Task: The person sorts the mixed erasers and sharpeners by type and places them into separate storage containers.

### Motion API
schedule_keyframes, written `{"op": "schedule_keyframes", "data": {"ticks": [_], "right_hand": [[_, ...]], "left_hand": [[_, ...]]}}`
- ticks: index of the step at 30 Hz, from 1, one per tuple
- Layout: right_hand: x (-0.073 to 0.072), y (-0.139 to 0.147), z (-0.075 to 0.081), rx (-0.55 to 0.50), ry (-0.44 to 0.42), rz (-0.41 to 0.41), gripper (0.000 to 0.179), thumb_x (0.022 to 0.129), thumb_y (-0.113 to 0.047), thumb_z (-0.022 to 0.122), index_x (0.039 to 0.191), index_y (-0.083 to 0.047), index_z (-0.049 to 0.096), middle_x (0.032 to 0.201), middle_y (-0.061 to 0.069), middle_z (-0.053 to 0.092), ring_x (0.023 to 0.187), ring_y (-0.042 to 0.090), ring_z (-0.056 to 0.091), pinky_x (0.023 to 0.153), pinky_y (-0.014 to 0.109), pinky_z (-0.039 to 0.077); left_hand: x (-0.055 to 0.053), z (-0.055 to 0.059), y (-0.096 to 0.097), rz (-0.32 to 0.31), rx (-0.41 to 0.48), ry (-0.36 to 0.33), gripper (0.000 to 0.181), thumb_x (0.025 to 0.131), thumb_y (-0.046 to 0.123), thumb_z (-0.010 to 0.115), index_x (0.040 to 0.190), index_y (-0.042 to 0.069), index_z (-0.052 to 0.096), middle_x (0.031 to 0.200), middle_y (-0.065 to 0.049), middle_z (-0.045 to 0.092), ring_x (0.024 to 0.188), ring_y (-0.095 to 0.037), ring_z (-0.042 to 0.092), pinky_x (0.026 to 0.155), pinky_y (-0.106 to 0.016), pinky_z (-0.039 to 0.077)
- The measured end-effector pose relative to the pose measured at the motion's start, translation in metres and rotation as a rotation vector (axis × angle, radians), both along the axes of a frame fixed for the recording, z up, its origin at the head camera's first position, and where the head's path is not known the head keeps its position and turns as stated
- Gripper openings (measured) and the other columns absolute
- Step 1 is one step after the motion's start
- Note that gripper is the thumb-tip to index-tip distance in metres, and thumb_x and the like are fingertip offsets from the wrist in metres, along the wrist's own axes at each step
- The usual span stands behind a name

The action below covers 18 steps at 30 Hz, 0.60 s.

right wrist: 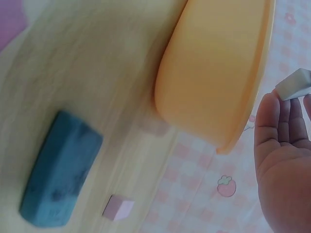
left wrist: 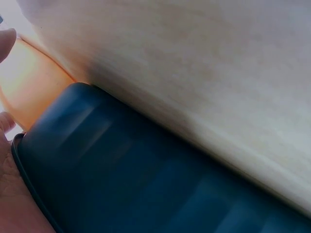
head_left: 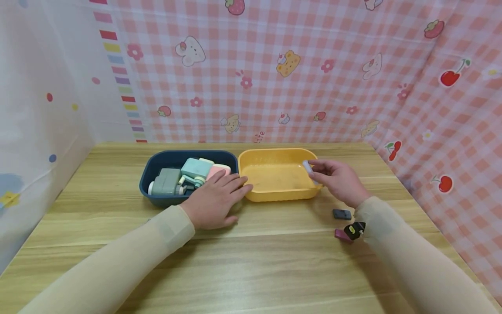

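My right hand (head_left: 339, 181) pinches a small white eraser (head_left: 307, 166) between thumb and fingertips, over the right end of the yellow basket (head_left: 280, 196). In the right wrist view the eraser (right wrist: 294, 84) shows as a pale block at the fingertips, above the basket's rim. My left hand (head_left: 215, 200) rests with extended fingers across the near right rim of the navy basket (head_left: 157, 158), fingertips reaching the yellow basket's left edge. Inside the navy basket lie a grey-green crank pencil sharpener (head_left: 166, 181), a mint one (head_left: 197, 168) and a pink one (head_left: 219, 171), partly hidden by that hand.
A dark grey eraser (head_left: 342, 214) and a purple-pink block (head_left: 342, 236) lie on the wooden table (head_left: 251, 266) by my right wrist. The right wrist view also shows a small pink block (right wrist: 118, 207) there. Patterned cloth (head_left: 259, 87) hangs behind and on both sides.
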State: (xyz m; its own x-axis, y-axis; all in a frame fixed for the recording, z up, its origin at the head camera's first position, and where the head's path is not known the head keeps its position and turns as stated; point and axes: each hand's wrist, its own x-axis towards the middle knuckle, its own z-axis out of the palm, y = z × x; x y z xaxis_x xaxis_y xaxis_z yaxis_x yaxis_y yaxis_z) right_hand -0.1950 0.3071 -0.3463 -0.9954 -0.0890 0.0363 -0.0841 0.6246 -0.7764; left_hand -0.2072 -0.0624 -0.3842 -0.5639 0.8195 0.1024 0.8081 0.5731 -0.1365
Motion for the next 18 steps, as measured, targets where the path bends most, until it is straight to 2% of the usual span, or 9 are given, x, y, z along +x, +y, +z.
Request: {"op": "schedule_keyframes", "data": {"ticks": [5,13,18], "right_hand": [[-0.004,-0.008,0.001,-0.016,-0.016,0.016,0.042,0.103,-0.028,0.069,0.142,-0.013,0.066,0.127,0.013,0.07,0.106,0.019,0.068,0.087,0.031,0.06],[-0.012,-0.025,0.0,-0.069,-0.003,0.039,0.041,0.103,-0.024,0.07,0.142,-0.011,0.066,0.123,0.014,0.072,0.1,0.012,0.07,0.08,0.028,0.058],[-0.017,-0.034,-0.001,-0.097,-0.003,0.045,0.039,0.102,-0.022,0.071,0.14,-0.011,0.067,0.122,0.015,0.071,0.097,0.013,0.069,0.069,0.025,0.053]], "left_hand": [[0.0,0.0,0.0,0.01,-0.007,-0.007,0.085,0.095,0.056,0.068,0.165,0.02,0.037,0.169,-0.005,0.041,0.156,-0.028,0.037,0.132,-0.054,0.02],[0.001,0.001,0.0,0.005,0.001,-0.006,0.083,0.095,0.056,0.069,0.164,0.02,0.039,0.168,-0.006,0.042,0.156,-0.029,0.038,0.132,-0.054,0.02],[0.001,0.001,0.0,0.008,-0.002,-0.008,0.084,0.095,0.057,0.068,0.164,0.02,0.039,0.168,-0.006,0.042,0.156,-0.029,0.038,0.133,-0.054,0.019]]}}
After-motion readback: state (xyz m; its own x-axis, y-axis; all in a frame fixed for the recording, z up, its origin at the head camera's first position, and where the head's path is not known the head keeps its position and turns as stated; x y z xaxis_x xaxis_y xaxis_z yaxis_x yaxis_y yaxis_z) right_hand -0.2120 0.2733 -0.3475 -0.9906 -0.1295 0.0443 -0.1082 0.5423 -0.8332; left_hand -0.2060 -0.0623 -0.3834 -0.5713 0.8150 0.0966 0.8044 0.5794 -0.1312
